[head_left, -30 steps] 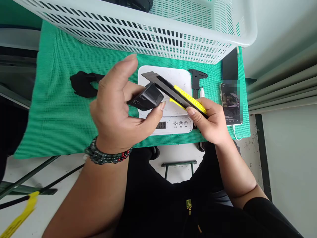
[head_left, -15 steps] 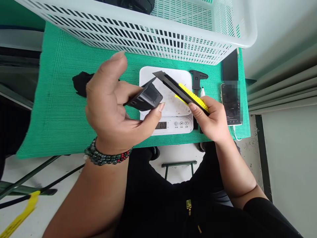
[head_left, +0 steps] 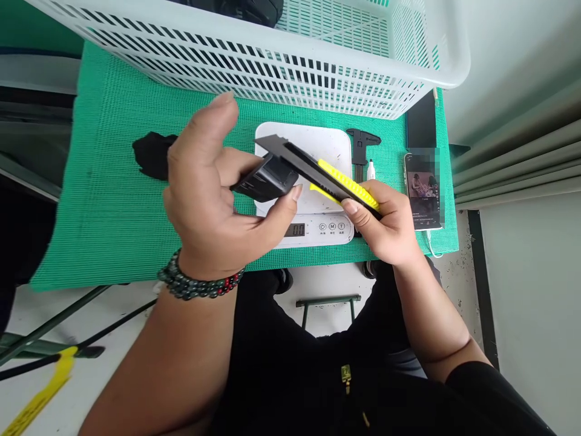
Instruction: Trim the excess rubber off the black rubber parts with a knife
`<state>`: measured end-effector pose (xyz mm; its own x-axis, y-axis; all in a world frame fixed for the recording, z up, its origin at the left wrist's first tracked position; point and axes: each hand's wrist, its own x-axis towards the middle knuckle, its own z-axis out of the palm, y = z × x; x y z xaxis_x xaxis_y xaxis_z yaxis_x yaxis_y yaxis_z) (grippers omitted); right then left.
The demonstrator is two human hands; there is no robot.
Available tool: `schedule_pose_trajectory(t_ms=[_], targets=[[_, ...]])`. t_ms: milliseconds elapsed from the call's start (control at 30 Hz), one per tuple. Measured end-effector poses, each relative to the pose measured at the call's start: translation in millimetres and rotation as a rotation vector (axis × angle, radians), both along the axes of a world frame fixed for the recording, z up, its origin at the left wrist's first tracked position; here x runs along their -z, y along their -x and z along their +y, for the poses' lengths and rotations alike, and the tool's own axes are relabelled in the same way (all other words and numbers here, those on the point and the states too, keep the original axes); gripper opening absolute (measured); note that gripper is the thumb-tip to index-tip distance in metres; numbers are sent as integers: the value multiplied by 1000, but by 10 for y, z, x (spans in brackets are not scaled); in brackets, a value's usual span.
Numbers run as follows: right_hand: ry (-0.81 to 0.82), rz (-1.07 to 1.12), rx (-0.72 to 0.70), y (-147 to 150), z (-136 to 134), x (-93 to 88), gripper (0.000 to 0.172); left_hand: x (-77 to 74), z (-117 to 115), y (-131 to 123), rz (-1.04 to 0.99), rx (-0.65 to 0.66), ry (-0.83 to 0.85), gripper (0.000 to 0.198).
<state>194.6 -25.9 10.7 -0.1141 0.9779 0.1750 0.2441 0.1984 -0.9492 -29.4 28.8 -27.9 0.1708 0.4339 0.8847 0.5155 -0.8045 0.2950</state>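
Note:
My left hand [head_left: 209, 188] grips a black moulded plastic part [head_left: 265, 181] between thumb and fingers, its index finger raised. In my right hand [head_left: 385, 221] is a yellow-and-black utility knife [head_left: 336, 181] with its blade out. The blade lies across the upper edge of the black part; whether it touches I cannot tell. Both are held above a white digital scale [head_left: 318, 142], whose display reads zero. Part of the scale is hidden behind the hands and the knife.
A large white slatted basket [head_left: 363, 91] with black items stands at the back of the green mat [head_left: 109, 230]. To the right lie a black caliper [head_left: 361, 142], a white marker [head_left: 371, 169] and a phone [head_left: 424, 194] on a cable. Crumpled black material [head_left: 152, 154] sits left.
The knife has moved left and slightly down, so its blade now overlaps the black part's upper edge. My left hand has shifted slightly right. The phone screen shows a different picture.

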Motion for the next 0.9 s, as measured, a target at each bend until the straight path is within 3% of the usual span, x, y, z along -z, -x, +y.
schedule_pose_trajectory(t_ms=[267,533,667,900], targets=[[40,-75,116,-17,39,28,56,-29,17,-3,-34,49,10,100],[-1,-4,43,-6,4,-6,51,35,-13,38,-1,-77,75,96],[-4,-5,-3,-7,5,3,48,8,8,19,2,9,-39,100],[-36,-13,85,-18,31,40,37,-28,18,11,5,52,-64,98]])
